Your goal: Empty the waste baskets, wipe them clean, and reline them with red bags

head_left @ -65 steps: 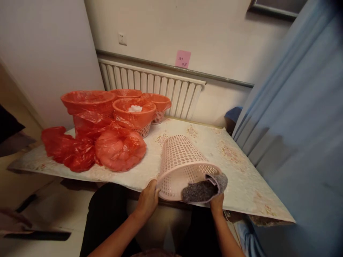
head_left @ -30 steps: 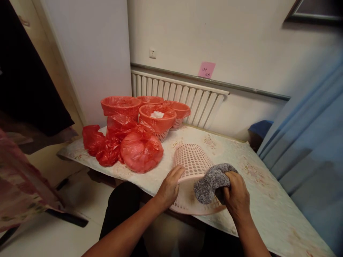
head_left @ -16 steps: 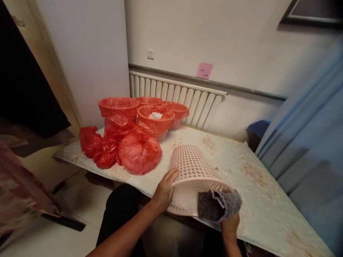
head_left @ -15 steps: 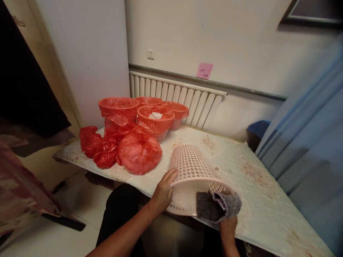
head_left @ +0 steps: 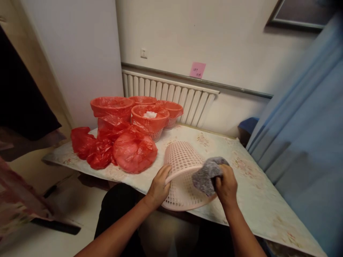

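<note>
A pale pink perforated plastic wastebasket [head_left: 182, 155] lies on its side on the table, its mouth facing me. My left hand [head_left: 159, 187] is closed on the left side of its rim, thumb hidden. In my right hand [head_left: 227, 184] a grey cloth [head_left: 207, 175] is bunched up. The cloth lies against the right side of the basket's rim and covers part of the opening. Left of the basket rests a round bundle of red plastic bag [head_left: 135, 153], with more crumpled red bags [head_left: 100, 151] beside it.
Several wastebaskets lined with red bags stand at the back left, one [head_left: 150, 121] with white paper inside. The table [head_left: 252, 192] has a flowered cover. A radiator [head_left: 171, 87] is behind it, a blue curtain [head_left: 300, 142] to the right, and dark clothing [head_left: 24, 92] at far left.
My right hand has risen from below the basket's rim to its right upper side, taking the grey cloth along. My left hand keeps its hold on the rim. The view has shifted slightly.
</note>
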The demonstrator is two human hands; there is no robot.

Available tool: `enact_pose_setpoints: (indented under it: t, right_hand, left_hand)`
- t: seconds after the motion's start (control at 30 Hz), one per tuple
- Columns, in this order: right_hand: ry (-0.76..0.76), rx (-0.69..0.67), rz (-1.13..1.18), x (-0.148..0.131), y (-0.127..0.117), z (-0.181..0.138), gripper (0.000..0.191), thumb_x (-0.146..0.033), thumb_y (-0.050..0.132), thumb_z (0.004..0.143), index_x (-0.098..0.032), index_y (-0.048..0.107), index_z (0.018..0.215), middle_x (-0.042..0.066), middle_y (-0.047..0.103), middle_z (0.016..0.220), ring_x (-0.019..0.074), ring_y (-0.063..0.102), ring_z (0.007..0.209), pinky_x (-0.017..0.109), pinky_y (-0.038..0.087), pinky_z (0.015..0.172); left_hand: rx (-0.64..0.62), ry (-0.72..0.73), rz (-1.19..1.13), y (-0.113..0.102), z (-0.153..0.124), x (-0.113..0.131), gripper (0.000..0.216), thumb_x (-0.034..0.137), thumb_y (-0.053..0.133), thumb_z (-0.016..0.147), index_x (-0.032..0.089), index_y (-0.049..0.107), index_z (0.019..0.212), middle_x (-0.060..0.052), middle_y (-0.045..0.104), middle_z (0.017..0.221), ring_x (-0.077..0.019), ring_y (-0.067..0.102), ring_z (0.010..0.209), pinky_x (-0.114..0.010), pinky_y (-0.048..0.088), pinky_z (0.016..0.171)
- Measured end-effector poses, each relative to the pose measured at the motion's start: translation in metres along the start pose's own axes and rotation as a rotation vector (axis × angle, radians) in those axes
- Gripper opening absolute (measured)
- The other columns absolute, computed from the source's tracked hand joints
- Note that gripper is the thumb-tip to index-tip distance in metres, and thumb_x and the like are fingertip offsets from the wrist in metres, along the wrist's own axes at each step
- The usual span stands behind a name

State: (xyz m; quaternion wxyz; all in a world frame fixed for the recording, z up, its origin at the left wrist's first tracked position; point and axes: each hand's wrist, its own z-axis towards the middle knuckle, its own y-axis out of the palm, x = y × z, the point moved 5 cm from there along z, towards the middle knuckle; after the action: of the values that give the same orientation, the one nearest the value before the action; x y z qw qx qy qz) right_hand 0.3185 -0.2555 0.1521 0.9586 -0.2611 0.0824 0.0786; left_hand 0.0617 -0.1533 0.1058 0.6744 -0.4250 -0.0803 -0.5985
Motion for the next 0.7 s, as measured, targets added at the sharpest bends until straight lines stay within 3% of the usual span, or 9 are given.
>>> enact_pose_setpoints:
  t: [0.1,0.27,0.57,0.7]
  right_hand:
    - [-0.127,-0.128,-0.044,-0.028,0.000,0.026,0.030,-0.014,0.044,0.083,-0.017,0.057,0.111,0.011,0.057,0.111,0.0249,0.050,0.106,0.041,0.044,0.094]
    - [-0.117,-0.213,-0.051,-0.042,0.005,0.038,0.035,-0.009,0.046,0.079,-0.017,0.057,0.111,0.010,0.057,0.111,0.0253,0.050,0.103,0.041,0.045,0.091]
    - [0.004,-0.037,0.059,-0.017,0.010,0.006,0.027,-0.014,0.042,0.084,-0.019,0.056,0.107,0.008,0.056,0.106,0.0231,0.050,0.103,0.041,0.044,0.092]
    - [0.233,0.074,0.101,0.021,0.022,-0.038,0.027,-0.019,0.039,0.084,-0.019,0.056,0.105,0.008,0.057,0.102,0.0229,0.053,0.103,0.042,0.044,0.091]
  left_hand:
    - [-0.024,0.093,0.018,0.004,0.015,0.011,0.062,-0.001,0.041,0.072,0.012,0.049,0.132,-0.016,0.050,0.139,-0.0242,0.044,0.132,-0.048,0.036,0.113]
    - [-0.082,0.152,-0.002,0.008,0.025,0.016,0.070,-0.006,0.037,0.069,0.014,0.048,0.135,-0.014,0.049,0.141,-0.0239,0.042,0.134,-0.049,0.035,0.114]
    - [-0.088,0.167,-0.015,0.004,0.007,0.004,0.071,-0.004,0.035,0.073,0.016,0.043,0.140,-0.014,0.044,0.145,-0.0236,0.037,0.138,-0.049,0.032,0.115]
    - [-0.057,0.166,-0.020,0.000,-0.002,-0.005,0.069,-0.002,0.036,0.074,0.017,0.041,0.141,-0.013,0.043,0.146,-0.0240,0.037,0.137,-0.048,0.033,0.115]
